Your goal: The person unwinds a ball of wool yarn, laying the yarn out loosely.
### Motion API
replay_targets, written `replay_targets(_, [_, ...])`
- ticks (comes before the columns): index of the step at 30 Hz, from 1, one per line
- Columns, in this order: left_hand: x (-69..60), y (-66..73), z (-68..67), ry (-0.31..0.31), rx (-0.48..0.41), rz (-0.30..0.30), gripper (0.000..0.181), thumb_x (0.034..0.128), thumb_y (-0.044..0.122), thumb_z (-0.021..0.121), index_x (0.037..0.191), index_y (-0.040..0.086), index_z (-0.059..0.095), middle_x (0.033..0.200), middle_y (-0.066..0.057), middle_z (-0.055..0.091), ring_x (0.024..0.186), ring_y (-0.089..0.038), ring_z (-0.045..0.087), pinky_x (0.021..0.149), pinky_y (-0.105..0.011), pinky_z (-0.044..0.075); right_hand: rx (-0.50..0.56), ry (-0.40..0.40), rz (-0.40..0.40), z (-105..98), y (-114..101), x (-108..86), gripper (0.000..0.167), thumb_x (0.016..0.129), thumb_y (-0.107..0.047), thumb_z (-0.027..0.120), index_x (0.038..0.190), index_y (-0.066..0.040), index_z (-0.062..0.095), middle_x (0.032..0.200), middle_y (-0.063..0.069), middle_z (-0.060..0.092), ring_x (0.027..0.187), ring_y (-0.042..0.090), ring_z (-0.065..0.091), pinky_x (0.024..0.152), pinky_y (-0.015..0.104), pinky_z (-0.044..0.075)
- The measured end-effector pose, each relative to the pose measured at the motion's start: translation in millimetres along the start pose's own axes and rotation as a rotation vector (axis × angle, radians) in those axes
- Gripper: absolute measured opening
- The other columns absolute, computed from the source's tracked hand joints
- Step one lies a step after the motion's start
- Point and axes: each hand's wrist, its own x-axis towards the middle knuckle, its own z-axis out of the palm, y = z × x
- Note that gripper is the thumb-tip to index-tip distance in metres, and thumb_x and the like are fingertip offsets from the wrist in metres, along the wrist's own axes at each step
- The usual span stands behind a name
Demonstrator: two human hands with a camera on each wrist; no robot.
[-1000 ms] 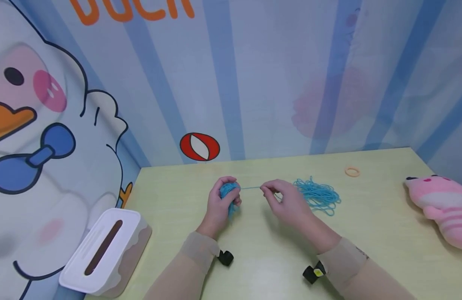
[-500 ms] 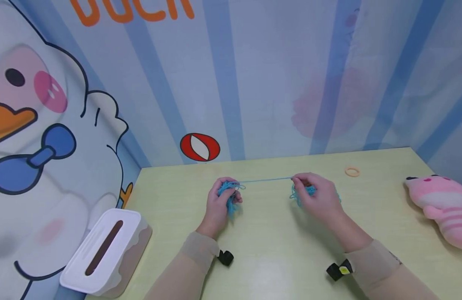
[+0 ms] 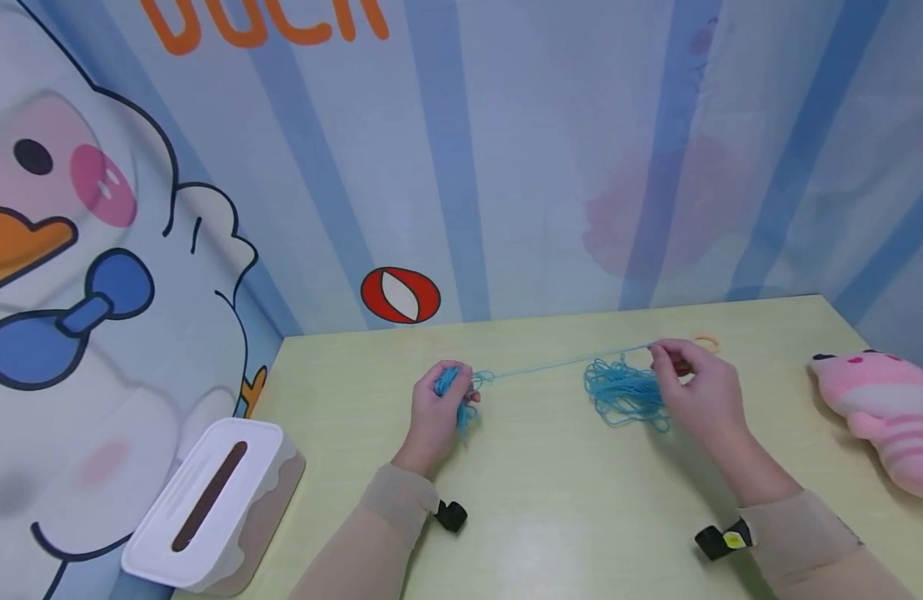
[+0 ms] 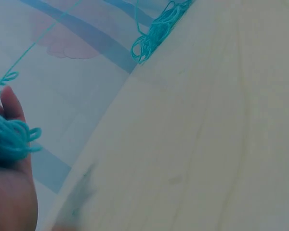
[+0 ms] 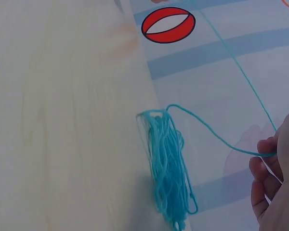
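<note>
My left hand grips a small bundle of blue yarn, with loops and tails poking out past the fingers. From that bundle a single yarn strand runs taut across to my right hand, which pinches it between thumb and forefinger. Just left of the right hand, a loose pile of the same yarn lies on the table. In the right wrist view, a slack length links this yarn pile to the pinching fingers.
A peach-coloured ring lies behind the right hand, partly covered by it. To the right is a pink striped plush toy. A white-lidded box with a slot stands at the table's left edge. A printed curtain hangs behind the table.
My right hand has moved right, drawing out a longer strand and passing over the yarn pile, whose left part shows again. The left hand stays almost in place, still holding its bundle.
</note>
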Motion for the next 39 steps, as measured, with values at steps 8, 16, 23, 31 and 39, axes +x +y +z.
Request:
replay_targets(8, [-0.4, -1.2, 0.2, 0.067, -0.015, 0.015, 0.027, 0.1123, 0.035, 0.066, 0.097, 0.013, 0.059, 0.093, -0.006, 0.065, 0.082, -0.022, 0.070, 0.079, -0.024, 0.062, -0.139, -0.146, 0.077, -14.2, 24.9, -1.4, 0.033, 0.112, -0.027, 0.063, 0.127, -0.001, 0.078, 0.108, 0.019, 0.080, 0.090, 0.031, 0.074, 0.072, 0.025, 0.055])
replay_targets(16, [0.2, -4.7, -2.1, 0.124, 0.038, 0.028, 0.031, 0.1116, 0.042, 0.065, 0.099, 0.014, 0.062, 0.105, -0.009, 0.071, 0.092, -0.020, 0.067, 0.087, -0.024, 0.058, -0.230, -0.259, 0.170, -15.9, 37.7, -2.1, 0.036, 0.110, -0.028, 0.066, 0.131, 0.000, 0.077, 0.118, 0.025, 0.078, 0.096, 0.039, 0.073, 0.069, 0.038, 0.052])
replay_targets(23, [-0.5, -2.7, -0.9, 0.051, -0.014, 0.069, 0.026, 0.1137, 0.037, 0.062, 0.102, 0.015, 0.055, 0.104, -0.021, 0.071, 0.093, -0.020, 0.072, 0.092, -0.025, 0.060, -0.129, -0.117, 0.038, 8.3, 17.4, -8.2, 0.028, 0.102, -0.008, 0.062, 0.125, -0.001, 0.078, 0.131, 0.032, 0.071, 0.124, 0.058, 0.059, 0.099, 0.070, 0.047])
replay_targets(31, [-1.3, -1.5, 0.2, -0.018, -0.072, 0.081, 0.018, 0.1148, 0.032, 0.061, 0.113, 0.017, 0.050, 0.101, -0.003, 0.069, 0.095, -0.019, 0.073, 0.095, -0.029, 0.065, 0.028, -0.312, -0.252, 77.3, -51.3, -23.0, 0.030, 0.107, -0.017, 0.070, 0.135, -0.007, 0.076, 0.135, 0.013, 0.078, 0.131, 0.040, 0.072, 0.108, 0.060, 0.059])
replay_targets(39, [-0.7, -1.9, -0.2, -0.040, -0.047, 0.083, 0.038, 0.1150, 0.034, 0.060, 0.151, 0.024, 0.055, 0.102, -0.003, 0.069, 0.095, -0.019, 0.074, 0.097, -0.026, 0.064, 0.029, -0.591, -0.175, 128.8, -94.8, -25.9, 0.040, 0.111, -0.027, 0.067, 0.144, -0.005, 0.070, 0.130, 0.010, 0.081, 0.124, 0.032, 0.077, 0.108, 0.052, 0.061])
